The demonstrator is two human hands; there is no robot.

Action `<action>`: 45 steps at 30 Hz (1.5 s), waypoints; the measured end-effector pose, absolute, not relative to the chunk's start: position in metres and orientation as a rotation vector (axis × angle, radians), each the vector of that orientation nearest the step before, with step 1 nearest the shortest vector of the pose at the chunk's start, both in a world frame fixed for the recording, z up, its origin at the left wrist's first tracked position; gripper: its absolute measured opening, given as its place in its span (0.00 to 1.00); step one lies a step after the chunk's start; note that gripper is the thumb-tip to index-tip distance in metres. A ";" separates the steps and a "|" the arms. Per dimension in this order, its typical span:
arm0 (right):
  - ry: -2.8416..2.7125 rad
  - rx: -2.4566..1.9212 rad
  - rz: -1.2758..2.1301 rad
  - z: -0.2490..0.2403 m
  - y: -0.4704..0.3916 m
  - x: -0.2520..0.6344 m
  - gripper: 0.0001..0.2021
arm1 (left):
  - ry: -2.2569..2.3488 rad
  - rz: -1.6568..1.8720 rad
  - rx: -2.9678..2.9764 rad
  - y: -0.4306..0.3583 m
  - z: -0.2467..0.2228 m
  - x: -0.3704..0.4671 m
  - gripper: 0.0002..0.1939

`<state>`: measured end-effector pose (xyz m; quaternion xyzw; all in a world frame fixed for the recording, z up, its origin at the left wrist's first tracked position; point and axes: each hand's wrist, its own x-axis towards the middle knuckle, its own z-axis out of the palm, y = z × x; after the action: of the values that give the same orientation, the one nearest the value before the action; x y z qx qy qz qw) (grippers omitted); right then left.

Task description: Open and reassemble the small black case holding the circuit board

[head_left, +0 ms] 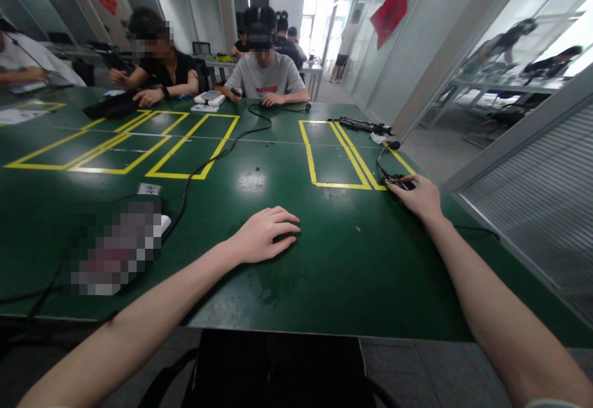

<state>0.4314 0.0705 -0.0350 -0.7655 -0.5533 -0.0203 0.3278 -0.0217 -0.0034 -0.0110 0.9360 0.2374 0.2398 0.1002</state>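
My left hand (267, 235) lies palm down on the green tabletop (324, 260), its fingers stretched out and a little apart, holding nothing. Over at the right side of the table, my right hand (421, 197) has thumb and fingers around a small black object with fine wire-like detail (393, 179); its exact kind is too small to make out, and the fingers cover part of it. From it a thin black cord (378, 160) curves up to a small black rounded piece (393, 145) just beyond the hand.
Yellow tape outlines (315, 164) mark the tabletop. A folded black tripod-like stand (359, 125) lies at the far right. A black cable (186, 189) runs past a blurred-out device (123, 247) and a paper label (150, 189). A person in a grey shirt (266, 74) sits opposite; others sit leftward.
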 end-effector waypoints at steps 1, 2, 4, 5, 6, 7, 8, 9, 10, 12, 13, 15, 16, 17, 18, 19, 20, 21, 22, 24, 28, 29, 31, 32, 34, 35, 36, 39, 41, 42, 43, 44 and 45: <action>-1.438 -2.056 -0.079 -0.033 0.071 0.429 0.19 | 0.701 0.711 2.766 -0.003 -0.011 -0.022 0.11; -1.422 -2.102 -0.096 -0.031 0.071 0.427 0.18 | 0.699 0.712 2.766 -0.004 -0.011 -0.022 0.10; -1.434 -2.168 -0.107 -0.026 0.070 0.422 0.19 | 0.694 0.723 2.768 -0.003 -0.012 -0.022 0.10; -1.458 -2.188 -0.109 -0.023 0.070 0.421 0.19 | 0.689 0.729 2.770 -0.003 -0.013 -0.022 0.10; -1.485 -2.205 -0.112 -0.021 0.069 0.419 0.20 | 0.684 0.733 2.773 -0.003 -0.014 -0.022 0.10; -1.512 -2.224 -0.116 -0.019 0.068 0.419 0.20 | 0.680 0.734 2.774 -0.003 -0.014 -0.021 0.10; -1.535 -2.246 -0.120 -0.017 0.068 0.418 0.21 | 0.676 0.735 2.775 -0.003 -0.015 -0.021 0.11; -1.550 -2.268 -0.122 -0.016 0.067 0.418 0.22 | 0.673 0.733 2.775 -0.003 -0.015 -0.021 0.11; -1.558 -2.290 -0.124 -0.015 0.067 0.417 0.22 | 0.673 0.730 2.775 -0.003 -0.016 -0.021 0.11; -1.568 -2.316 -0.135 -0.013 0.067 0.417 0.23 | 0.673 0.729 2.773 -0.003 -0.015 -0.021 0.11; -1.576 -2.320 -0.143 -0.012 0.067 0.417 0.23 | 0.673 0.727 2.771 -0.003 -0.015 -0.021 0.11; -1.597 -2.331 -0.143 -0.012 0.068 0.416 0.23 | 0.676 0.724 2.770 -0.003 -0.015 -0.021 0.11; -1.609 -2.337 -0.138 -0.012 0.069 0.416 0.23 | 0.678 0.721 2.769 -0.003 -0.015 -0.021 0.11; -1.623 -2.338 -0.133 -0.011 0.069 0.416 0.23 | 0.681 0.718 2.767 -0.003 -0.015 -0.021 0.11; -1.639 -2.331 -0.136 -0.012 0.069 0.415 0.22 | 0.685 0.715 2.763 -0.003 -0.015 -0.021 0.11; -1.653 -2.317 -0.150 -0.012 0.069 0.415 0.21 | 0.689 0.712 2.760 -0.003 -0.015 -0.021 0.11; -1.662 -2.301 -0.172 -0.012 0.069 0.414 0.21 | 0.693 0.710 2.757 -0.003 -0.015 -0.021 0.11; -1.663 -2.286 -0.194 -0.012 0.069 0.413 0.20 | 0.695 0.708 2.756 -0.003 -0.015 -0.021 0.11; -1.653 -2.276 -0.207 -0.012 0.069 0.413 0.19 | 0.697 0.705 2.755 -0.003 -0.015 -0.021 0.11; -1.600 -2.262 -0.192 -0.013 0.068 0.412 0.17 | 0.695 0.700 2.757 -0.003 -0.015 -0.020 0.11; -1.414 -2.165 -0.073 -0.018 0.066 0.410 0.13 | 0.686 0.694 2.758 -0.004 -0.015 -0.020 0.11; -1.373 -2.125 -0.047 -0.020 0.066 0.409 0.12 | 0.685 0.696 2.757 -0.004 -0.015 -0.020 0.11; -1.316 -2.046 -0.003 -0.023 0.066 0.407 0.11 | 0.684 0.696 2.753 -0.004 -0.015 -0.020 0.10; -1.294 -2.013 0.017 -0.024 0.067 0.407 0.11 | 0.685 0.694 2.752 -0.004 -0.015 -0.020 0.10; -1.253 -1.969 0.041 -0.026 0.068 0.406 0.12 | 0.685 0.688 2.752 -0.004 -0.014 -0.020 0.11; -1.234 -1.951 0.044 -0.027 0.068 0.406 0.13 | 0.687 0.683 2.753 -0.004 -0.014 -0.020 0.11; -1.218 -1.934 0.042 -0.028 0.069 0.407 0.14 | 0.686 0.680 2.754 -0.004 -0.014 -0.020 0.11; -1.189 -1.882 0.039 -0.029 0.070 0.407 0.16 | 0.680 0.686 2.754 -0.004 -0.014 -0.020 0.11; -1.173 -1.855 0.038 -0.028 0.070 0.408 0.15 | 0.681 0.692 2.753 -0.004 -0.015 -0.020 0.11; -1.163 -1.845 0.029 -0.028 0.069 0.408 0.14 | 0.684 0.694 2.753 -0.004 -0.015 -0.020 0.11; -1.152 -1.841 0.009 -0.027 0.069 0.408 0.14 | 0.687 0.693 2.753 -0.004 -0.015 -0.020 0.11; -1.144 -1.848 -0.020 -0.027 0.068 0.409 0.13 | 0.689 0.692 2.753 -0.004 -0.015 -0.020 0.11; -1.142 -1.869 -0.057 -0.028 0.067 0.409 0.12 | 0.690 0.690 2.753 -0.003 -0.015 -0.020 0.11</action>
<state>0.4093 0.0674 -0.0277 -0.7586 -0.4633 -0.0230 0.4576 -0.0198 -0.0035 -0.0153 0.9368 0.2347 0.2349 0.1100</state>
